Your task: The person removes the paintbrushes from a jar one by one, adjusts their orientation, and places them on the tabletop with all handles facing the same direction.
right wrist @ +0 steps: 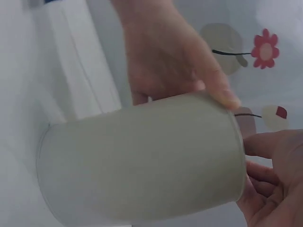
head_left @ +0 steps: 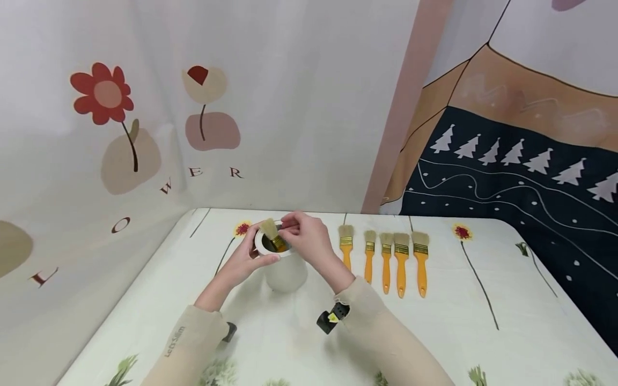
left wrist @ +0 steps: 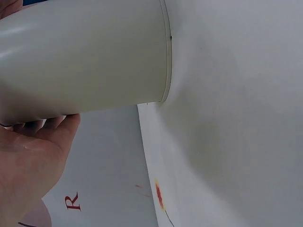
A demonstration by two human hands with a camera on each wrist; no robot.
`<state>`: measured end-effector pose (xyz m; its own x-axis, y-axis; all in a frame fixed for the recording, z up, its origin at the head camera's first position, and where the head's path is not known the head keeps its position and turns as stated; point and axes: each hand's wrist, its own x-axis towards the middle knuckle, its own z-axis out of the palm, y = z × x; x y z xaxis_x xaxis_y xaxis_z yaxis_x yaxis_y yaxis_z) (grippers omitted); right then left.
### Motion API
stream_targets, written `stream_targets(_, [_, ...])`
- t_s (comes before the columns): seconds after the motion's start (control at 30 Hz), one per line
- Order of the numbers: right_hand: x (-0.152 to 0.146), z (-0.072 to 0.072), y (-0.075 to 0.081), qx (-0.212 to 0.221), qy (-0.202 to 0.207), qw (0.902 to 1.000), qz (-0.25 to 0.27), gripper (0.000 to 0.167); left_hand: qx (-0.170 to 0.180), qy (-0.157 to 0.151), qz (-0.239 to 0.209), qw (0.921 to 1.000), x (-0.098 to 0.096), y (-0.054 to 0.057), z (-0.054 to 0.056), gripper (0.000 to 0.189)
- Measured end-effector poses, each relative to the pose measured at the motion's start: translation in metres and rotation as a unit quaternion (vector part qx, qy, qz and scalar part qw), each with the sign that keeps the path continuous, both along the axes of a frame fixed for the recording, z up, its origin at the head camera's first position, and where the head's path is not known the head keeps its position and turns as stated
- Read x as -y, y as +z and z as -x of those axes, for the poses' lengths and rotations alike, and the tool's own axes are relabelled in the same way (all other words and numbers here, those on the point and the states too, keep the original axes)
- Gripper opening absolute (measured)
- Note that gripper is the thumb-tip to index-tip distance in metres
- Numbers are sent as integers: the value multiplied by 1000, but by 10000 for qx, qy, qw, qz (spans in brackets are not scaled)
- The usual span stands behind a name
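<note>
A white cylindrical container [head_left: 286, 272] stands upright on the table, its open mouth toward the head camera. My left hand [head_left: 245, 261] grips its upper part, the thumb along the near rim and the fingers round the far side. A paintbrush [head_left: 269, 229] with pale bristles and a gold-coloured ferrule leans in the mouth, bristles up; most of its orange handle is hidden inside. My right hand [head_left: 309, 238] is at the mouth's right side, bent fingertips beside the bristles. I cannot tell whether they hold anything. In the right wrist view, the right hand's thumb [right wrist: 260, 143] is at the rim.
Right of the container, several paintbrushes [head_left: 401, 257] with orange handles lie in a row, bristles toward the back. The table [head_left: 463, 343] has a white flower-print cover. A printed curtain [head_left: 299, 107] hangs behind it, and dark tree-patterned cloth [head_left: 507, 177] is at the right.
</note>
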<state>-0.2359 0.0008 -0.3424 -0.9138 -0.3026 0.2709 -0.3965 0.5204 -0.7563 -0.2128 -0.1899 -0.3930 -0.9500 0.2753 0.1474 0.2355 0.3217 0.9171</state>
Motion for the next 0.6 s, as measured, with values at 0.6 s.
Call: stream_targets(0.6, [20,-1,-8,-926,-248,9903,-1010,21,-97,-2,8,10000,0,-3,1,78])
